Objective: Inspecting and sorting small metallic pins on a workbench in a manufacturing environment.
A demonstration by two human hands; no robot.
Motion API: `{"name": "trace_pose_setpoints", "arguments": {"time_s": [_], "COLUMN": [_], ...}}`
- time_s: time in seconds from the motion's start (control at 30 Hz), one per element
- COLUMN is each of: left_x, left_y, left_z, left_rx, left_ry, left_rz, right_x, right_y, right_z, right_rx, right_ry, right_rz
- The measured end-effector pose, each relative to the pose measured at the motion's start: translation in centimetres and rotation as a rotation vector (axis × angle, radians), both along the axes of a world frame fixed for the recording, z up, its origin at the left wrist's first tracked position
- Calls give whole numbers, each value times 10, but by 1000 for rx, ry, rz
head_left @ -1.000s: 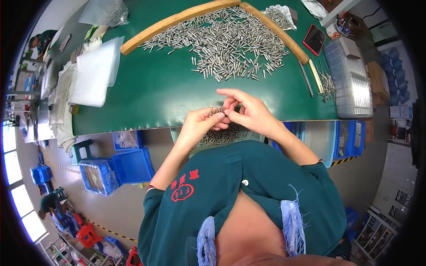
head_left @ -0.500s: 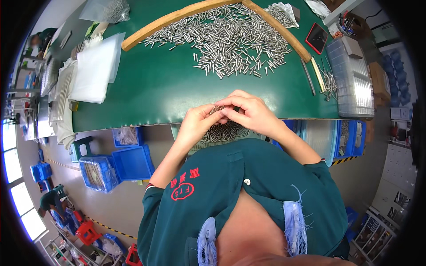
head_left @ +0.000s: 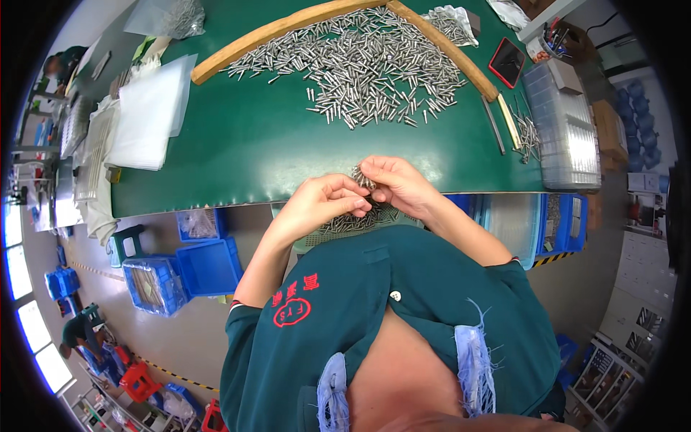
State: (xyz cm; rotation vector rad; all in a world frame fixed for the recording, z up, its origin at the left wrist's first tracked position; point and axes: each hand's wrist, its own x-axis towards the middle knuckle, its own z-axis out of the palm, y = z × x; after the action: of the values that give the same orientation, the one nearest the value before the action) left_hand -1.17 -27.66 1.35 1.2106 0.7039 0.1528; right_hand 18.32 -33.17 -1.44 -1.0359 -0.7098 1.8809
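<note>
A small bundle of metal pins [head_left: 363, 177] is gripped in the fingers of my right hand [head_left: 397, 184], at the near edge of the green table. Beside it, my left hand [head_left: 324, 204] has thumb and fingers pinched together; whatever is between them is too small to make out. Under both hands, a green mesh basket [head_left: 311, 242] holds many dark-looking metal pins [head_left: 345, 225], partly covered by my hands. Farther back on the table [head_left: 237, 155] lies a wide heap of similar shiny metal pins [head_left: 374, 68].
Wooden bars [head_left: 446, 50] frame the heap's far side. To the right are a red-edged phone [head_left: 507, 63], a metal strip [head_left: 494, 126] and clear plastic boxes [head_left: 565, 137]. Translucent sheets [head_left: 144, 119] lie at left. Blue bins [head_left: 209, 266] stand below the table.
My hands, together before, have come slightly apart. The pin bundle now shows in my right hand, and my left hand has drawn lower and to the left, over the basket.
</note>
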Motion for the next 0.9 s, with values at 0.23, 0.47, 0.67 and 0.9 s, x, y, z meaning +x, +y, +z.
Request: {"name": "trace_pose_setpoints", "arguments": {"time_s": [0.23,0.47,0.67,0.9], "left_x": [-14,-36,-29,12], "left_y": [6,19,24,34], "left_z": [0,-3,-8,-11], "left_rx": [73,206,323,940], "left_ry": [-54,1,45,319], "left_rz": [161,359,362,232], "right_x": [3,3,-3,32], "right_y": [-1,-2,-7,25], "right_z": [-5,-2,25,9], "right_rx": [-247,-186,436,634], "right_ry": [439,188,-664,-1204], "right_rz": [-36,62,338,-114]}}
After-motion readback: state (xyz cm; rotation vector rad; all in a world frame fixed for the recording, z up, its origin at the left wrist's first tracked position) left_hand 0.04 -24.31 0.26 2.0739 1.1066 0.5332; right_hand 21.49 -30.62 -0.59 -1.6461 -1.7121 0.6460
